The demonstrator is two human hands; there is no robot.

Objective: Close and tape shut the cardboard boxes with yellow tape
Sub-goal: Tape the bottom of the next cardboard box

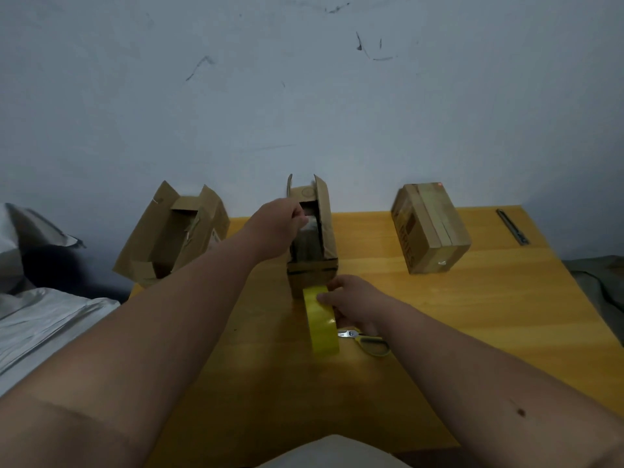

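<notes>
Three cardboard boxes stand along the far side of a yellow table (472, 315). The middle box (327, 231) is open, its long flaps standing up. My left hand (277, 228) reaches into its top, fingers curled around the left flap or something inside; I cannot tell which. My right hand (351, 298) holds the yellow tape roll (322, 322) upright on the table, against the box's near end. The left box (169, 238) is open too, overhanging the table's corner. The right box (430, 228) is closed, with pale tape along its top.
Yellow-handled scissors (368, 341) lie on the table just right of the tape roll, under my right wrist. A utility knife (511, 226) lies near the far right edge. Grey bedding (44, 315) is left of the table. A wall stands right behind the boxes.
</notes>
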